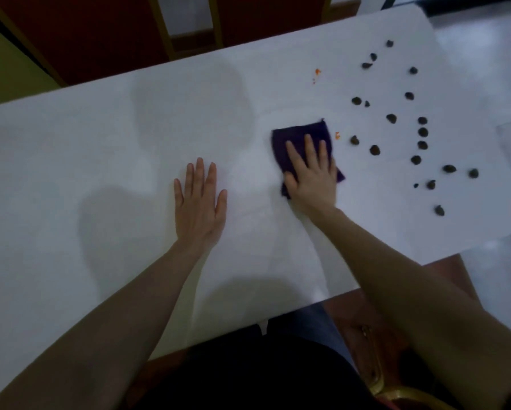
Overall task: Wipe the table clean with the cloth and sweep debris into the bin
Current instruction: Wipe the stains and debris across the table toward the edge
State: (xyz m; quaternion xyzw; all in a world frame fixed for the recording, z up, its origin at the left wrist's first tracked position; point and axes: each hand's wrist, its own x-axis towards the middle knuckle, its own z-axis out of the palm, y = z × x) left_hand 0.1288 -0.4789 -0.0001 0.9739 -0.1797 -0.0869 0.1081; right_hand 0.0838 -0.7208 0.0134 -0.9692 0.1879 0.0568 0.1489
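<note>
The cloth, dark purple and folded, lies right of centre on the white surface, pinned flat under the right hand. That hand's fingers are spread and pressed down on the fabric, palm on it, not curled round it. The left hand rests just left of centre, fingers straight and close together, flat on the bare surface and holding nothing.

To the right of the cloth, from upper right down to mid right of the frame, dark crumbs lie scattered, the nearest just beside the cloth's right edge. Two small orange specks sit above and beside the cloth.

Judging by this, the wiping has barely reached the mess: nearly all debris is left to sweep. No bin is in view. No writing or labels can be read
</note>
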